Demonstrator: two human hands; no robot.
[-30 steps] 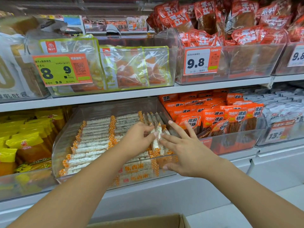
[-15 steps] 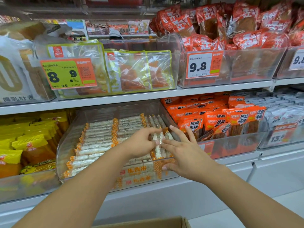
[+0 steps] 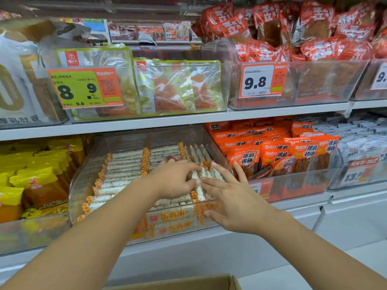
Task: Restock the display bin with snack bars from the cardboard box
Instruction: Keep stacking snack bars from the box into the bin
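Both hands are in the bin: the left hand [image 3: 173, 181] is curled down over the upright snack bars [image 3: 199, 181] at the right end, fingertips pinching their tops, while the right hand [image 3: 234, 204] lies beside it with fingers spread flat against the same cluster, steadying rather than gripping. Nearest the camera, the cardboard box [image 3: 188, 283] shows only its top edge, contents hidden. Beyond it is the clear display bin [image 3: 83, 185] on the lower shelf [image 3: 251, 233], bars already lying in rows across its left and middle. These look light, slim and fairly stiff, in slick crinkly wrap, probably brittle inside, so I'd take them several at once across the long sides, not by the crimped orange ends. Behind, orange packets [image 3: 293, 149] fill the neighbouring bin.
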